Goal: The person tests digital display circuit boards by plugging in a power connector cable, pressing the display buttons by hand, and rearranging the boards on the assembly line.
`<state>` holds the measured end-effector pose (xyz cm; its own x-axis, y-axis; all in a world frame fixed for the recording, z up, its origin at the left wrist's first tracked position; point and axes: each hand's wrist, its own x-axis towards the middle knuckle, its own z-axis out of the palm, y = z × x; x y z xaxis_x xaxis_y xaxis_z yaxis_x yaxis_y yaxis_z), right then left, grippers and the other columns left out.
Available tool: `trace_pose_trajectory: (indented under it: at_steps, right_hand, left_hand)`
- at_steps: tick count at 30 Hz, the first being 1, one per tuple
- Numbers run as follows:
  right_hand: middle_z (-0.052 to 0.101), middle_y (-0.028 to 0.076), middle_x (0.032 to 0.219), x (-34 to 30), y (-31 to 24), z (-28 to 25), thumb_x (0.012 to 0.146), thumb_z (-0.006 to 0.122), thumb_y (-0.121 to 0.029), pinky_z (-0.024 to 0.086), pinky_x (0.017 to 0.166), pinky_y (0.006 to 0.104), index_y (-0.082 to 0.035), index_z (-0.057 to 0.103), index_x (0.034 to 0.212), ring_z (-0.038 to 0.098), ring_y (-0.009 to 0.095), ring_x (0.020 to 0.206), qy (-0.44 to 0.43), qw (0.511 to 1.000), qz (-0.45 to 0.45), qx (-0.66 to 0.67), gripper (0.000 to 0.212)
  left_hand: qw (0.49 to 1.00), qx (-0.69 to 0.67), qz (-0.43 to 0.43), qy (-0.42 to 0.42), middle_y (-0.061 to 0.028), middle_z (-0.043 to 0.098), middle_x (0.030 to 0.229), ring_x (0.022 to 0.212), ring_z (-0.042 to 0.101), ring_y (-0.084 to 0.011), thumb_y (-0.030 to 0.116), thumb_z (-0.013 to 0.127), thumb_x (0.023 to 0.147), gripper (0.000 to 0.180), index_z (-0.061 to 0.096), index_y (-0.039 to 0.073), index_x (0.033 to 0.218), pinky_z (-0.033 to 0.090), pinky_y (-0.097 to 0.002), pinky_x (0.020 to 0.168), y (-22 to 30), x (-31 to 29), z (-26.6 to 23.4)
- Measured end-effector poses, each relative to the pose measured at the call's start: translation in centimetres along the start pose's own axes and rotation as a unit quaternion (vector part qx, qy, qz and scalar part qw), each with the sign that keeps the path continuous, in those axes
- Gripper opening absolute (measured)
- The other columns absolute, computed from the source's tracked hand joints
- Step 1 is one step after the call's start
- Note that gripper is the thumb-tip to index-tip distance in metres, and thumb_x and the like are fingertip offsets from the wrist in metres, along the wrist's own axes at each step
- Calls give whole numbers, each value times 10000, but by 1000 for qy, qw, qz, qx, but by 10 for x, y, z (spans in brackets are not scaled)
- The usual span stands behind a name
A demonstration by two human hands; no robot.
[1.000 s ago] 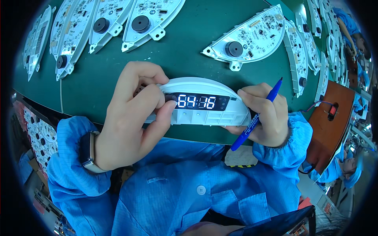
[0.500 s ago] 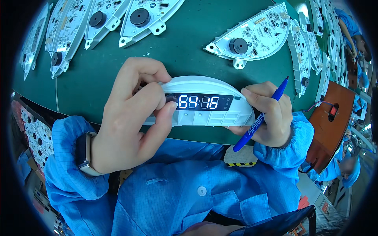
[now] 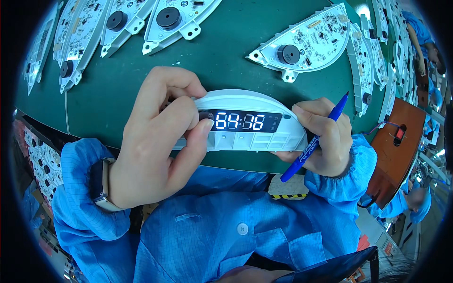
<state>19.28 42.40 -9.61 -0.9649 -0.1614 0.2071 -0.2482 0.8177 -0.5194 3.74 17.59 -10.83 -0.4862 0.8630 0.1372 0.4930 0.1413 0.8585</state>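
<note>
A white half-moon display module (image 3: 273, 140) faces me, its curved edge away from me and its flat edge nearer. White digits glow on its dark display window (image 3: 245, 121). My left hand (image 3: 163, 137) is closed at the module's left end, thumb and index finger together beside the window, other fingers over the curved rim. Its fingers hide that end. My right hand (image 3: 328, 132) grips the right end, thumb on the front, with fingers partly hidden underneath. A capped-looking detail cannot be made out on the blue marker pen (image 3: 306, 158) held slantwise in that hand, its dark tip pointing up and right.
Several white housings with circuit boards and round black buzzers lie on the green table (image 3: 212, 61), including a half-moon board (image 3: 311, 42) beyond my right hand. More boards (image 3: 42, 155) are at the left. A brown board with a red switch (image 3: 400, 134) sits at the right; people work beyond.
The display module, my right hand and the marker pen have shifted very slightly to the right in view. Both hands keep their hold.
</note>
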Motion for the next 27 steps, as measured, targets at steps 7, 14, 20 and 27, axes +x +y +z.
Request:
trace_pose_trajectory:
  at_steps: [7, 14, 20, 27]
  right_hand:
    - [683, 173, 991, 2, -1, 0, 614, 922, -229, 571, 605, 385, 33, 629, 1149, 678, 299, 772, 2, 1000, -1, -2, 663]
    - [681, 176, 989, 2, -1, -1, 618, 922, -229, 571, 601, 385, 35, 629, 1149, 681, 301, 767, -5, 1000, 1, 7, 662]
    - [681, 179, 987, 2, -1, -1, 610, 925, -225, 570, 603, 385, 36, 630, 1142, 685, 305, 772, -6, 1000, 1, 10, 661]
    - [682, 179, 988, 2, -1, 0, 601, 924, -227, 568, 608, 389, 39, 629, 1137, 687, 307, 778, -3, 1000, 1, 8, 667]
  left_hand:
    - [1000, -12, -1, 4, -221, 514, 1142, 849, 564, -222, -20, 603, 916, 186, 472, -6, 786, 456, -317, 736, -1, 0, 1]
    - [1000, -3, 15, 7, -226, 514, 1146, 845, 569, -215, -24, 597, 917, 190, 468, -5, 778, 456, -307, 729, -2, 0, 1]
    - [1000, -2, 15, 3, -230, 514, 1147, 850, 577, -217, -32, 594, 916, 190, 466, -6, 777, 459, -306, 727, -2, 0, 1]
    - [1000, 6, 28, 7, -235, 512, 1155, 860, 583, -221, -33, 601, 922, 180, 478, -12, 792, 460, -309, 734, -3, 0, 2]
